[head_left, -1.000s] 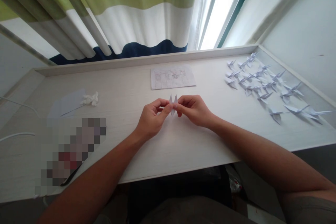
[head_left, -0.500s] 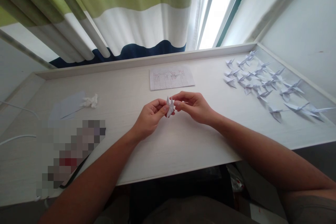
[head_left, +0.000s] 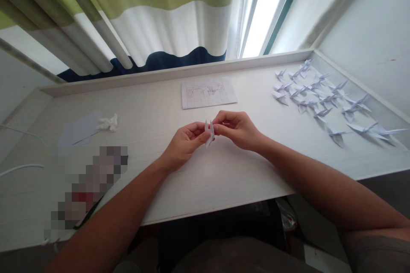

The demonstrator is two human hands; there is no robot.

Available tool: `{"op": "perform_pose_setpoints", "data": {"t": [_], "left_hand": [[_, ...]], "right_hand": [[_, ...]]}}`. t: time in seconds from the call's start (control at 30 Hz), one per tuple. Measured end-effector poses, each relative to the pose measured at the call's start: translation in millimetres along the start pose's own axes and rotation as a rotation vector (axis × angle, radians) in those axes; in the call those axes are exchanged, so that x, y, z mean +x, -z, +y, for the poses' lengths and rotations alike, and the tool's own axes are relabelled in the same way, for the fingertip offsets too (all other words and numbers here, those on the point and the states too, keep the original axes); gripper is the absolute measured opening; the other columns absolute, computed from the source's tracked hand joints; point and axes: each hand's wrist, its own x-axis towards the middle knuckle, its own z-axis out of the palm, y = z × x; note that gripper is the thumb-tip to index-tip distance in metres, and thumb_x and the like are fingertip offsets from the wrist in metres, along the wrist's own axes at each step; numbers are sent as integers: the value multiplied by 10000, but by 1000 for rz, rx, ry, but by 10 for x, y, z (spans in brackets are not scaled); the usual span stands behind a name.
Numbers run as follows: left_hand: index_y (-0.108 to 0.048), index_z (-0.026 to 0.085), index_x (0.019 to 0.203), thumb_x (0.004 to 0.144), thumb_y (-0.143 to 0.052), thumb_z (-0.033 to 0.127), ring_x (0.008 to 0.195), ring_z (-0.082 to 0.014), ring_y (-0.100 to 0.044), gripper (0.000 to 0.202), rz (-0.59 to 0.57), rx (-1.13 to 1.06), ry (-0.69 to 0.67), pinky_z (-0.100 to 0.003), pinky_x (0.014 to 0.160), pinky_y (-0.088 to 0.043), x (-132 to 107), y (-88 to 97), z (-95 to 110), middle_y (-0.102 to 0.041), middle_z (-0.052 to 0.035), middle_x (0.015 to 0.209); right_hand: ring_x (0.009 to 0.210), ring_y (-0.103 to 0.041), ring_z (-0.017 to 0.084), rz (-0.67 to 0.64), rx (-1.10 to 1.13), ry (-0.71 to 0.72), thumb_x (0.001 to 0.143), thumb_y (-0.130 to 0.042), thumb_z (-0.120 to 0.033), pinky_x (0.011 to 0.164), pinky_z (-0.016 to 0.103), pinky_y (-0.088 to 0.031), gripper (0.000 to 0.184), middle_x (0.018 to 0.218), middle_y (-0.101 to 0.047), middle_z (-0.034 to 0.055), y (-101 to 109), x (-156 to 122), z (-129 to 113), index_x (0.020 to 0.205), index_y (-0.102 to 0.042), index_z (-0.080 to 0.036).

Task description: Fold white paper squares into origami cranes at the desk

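Observation:
A small folded white paper piece (head_left: 209,134), with two narrow points standing up, is held over the middle of the desk. My left hand (head_left: 184,143) pinches it from the left, thumb across its near face. From the other side, my right hand (head_left: 237,130) grips its right edge between thumb and fingertips. The fingers behind the paper are partly hidden. Over at the right of the desk lie several folded white paper cranes (head_left: 325,98) in a loose group.
A printed sheet with a table (head_left: 209,95) lies beyond my hands. To the left are some plain paper sheets (head_left: 83,128), a crumpled white tissue (head_left: 109,123), white cables (head_left: 22,168) and a blurred-out flat object (head_left: 96,183). A raised rim (head_left: 144,77) borders the desk's back.
My right hand has closed in on the paper piece and now pinches its right side. The two points look more spread and turned. My left hand keeps its hold.

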Motion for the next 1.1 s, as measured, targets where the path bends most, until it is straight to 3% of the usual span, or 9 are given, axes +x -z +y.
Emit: {"op": "perform_pose_setpoints", "data": {"t": [0.17,0.33,0.53,0.73,0.93,1.1], "left_hand": [[-797,170,973,771,-954,337,834,-148,-692,305,38,16,22,-301,835,-550,-11,-53,-2,-788,-39,920],[-793,161,918,738,-969,366,788,-143,-679,325,71,51,34,-302,808,-548,-2,-75,-20,-772,-29,856],[-805,164,900,762,-950,374,768,-135,-652,291,48,25,53,-291,792,-522,-5,-53,-5,-756,-25,824],[-819,166,875,822,-908,411,760,-127,-612,266,29,11,50,-264,749,-478,-4,-67,-18,-750,-34,816],[-796,154,805,835,-897,432,740,-122,-605,297,23,3,55,-263,734,-456,-3,-80,-19,-730,-32,778],[-799,164,801,826,-904,430,739,-130,-602,287,7,-2,32,-284,770,-471,-1,-55,41,-708,-21,747]], "right_hand": [[662,-662,151,114,-145,-31,811,-704,-200,650,309,-533,84,704,-703,-3,-68,-19,-3,752,-645,-193],[619,-570,134,200,-301,-31,747,-606,-200,589,288,-447,47,656,-634,-18,-128,-37,4,703,-590,-205],[629,-599,151,178,-363,5,755,-578,-210,590,295,-453,35,669,-635,-10,-123,-45,2,725,-561,-217],[611,-652,149,136,-181,-67,778,-566,-190,596,286,-512,51,638,-647,-25,-148,-34,19,752,-537,-223],[587,-675,141,120,-164,-54,805,-613,-187,559,266,-530,96,631,-649,-31,-174,-47,40,741,-546,-215],[647,-744,160,49,-172,36,895,-684,-240,629,307,-606,76,735,-725,2,-124,-57,-9,866,-633,-192]]}}
